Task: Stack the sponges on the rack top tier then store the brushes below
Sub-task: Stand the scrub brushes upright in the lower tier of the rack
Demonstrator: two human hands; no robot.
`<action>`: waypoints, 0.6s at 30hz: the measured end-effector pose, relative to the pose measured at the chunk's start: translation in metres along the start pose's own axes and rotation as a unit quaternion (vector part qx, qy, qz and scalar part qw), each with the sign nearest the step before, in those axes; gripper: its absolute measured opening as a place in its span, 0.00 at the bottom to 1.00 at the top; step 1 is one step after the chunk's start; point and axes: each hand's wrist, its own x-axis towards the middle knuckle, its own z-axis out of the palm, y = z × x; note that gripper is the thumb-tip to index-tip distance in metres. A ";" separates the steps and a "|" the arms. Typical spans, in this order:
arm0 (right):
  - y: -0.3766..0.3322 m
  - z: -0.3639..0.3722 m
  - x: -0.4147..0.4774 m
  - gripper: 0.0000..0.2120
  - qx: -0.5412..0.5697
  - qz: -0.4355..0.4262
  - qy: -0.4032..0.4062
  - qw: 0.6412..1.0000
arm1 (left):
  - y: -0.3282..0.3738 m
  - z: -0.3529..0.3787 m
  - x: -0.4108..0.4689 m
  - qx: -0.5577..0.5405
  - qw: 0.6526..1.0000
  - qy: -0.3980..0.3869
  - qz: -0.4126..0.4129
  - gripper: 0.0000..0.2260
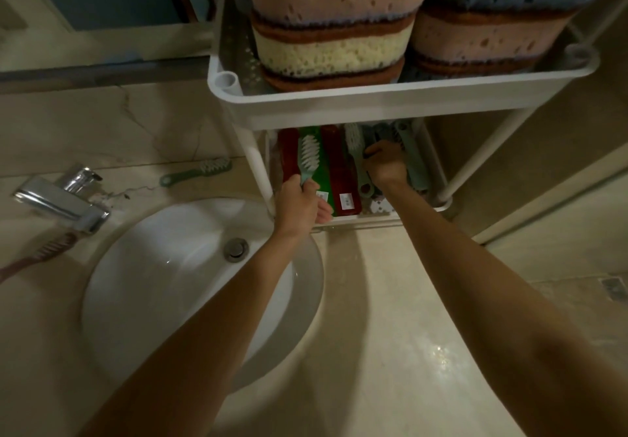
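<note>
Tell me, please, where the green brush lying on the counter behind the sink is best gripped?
Pinch the green brush by its slim handle, coming from above. It lies flat on the counter, bristled head toward the rack, handle toward the faucet.

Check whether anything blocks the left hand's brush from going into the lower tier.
Nothing visible does. The left hand holds the brush at the open front of the lower tier, over a green brush lying there. The right hand is among other brushes to the right, apart from it.
</note>
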 end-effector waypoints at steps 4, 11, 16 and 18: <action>0.000 -0.001 -0.002 0.11 0.044 0.016 -0.009 0.999 | -0.002 -0.001 0.001 0.006 1.000 0.007 0.009 0.07; -0.003 -0.007 -0.020 0.09 0.122 -0.015 0.050 0.991 | -0.004 0.007 0.006 -0.008 1.000 -0.014 -0.026 0.16; 0.003 -0.013 -0.049 0.07 0.375 0.072 -0.143 0.913 | -0.002 0.027 0.008 0.005 0.996 -0.089 -0.028 0.18; 0.009 -0.018 -0.051 0.06 0.436 0.070 -0.154 0.884 | 0.001 0.038 0.008 0.033 0.990 -0.128 -0.041 0.15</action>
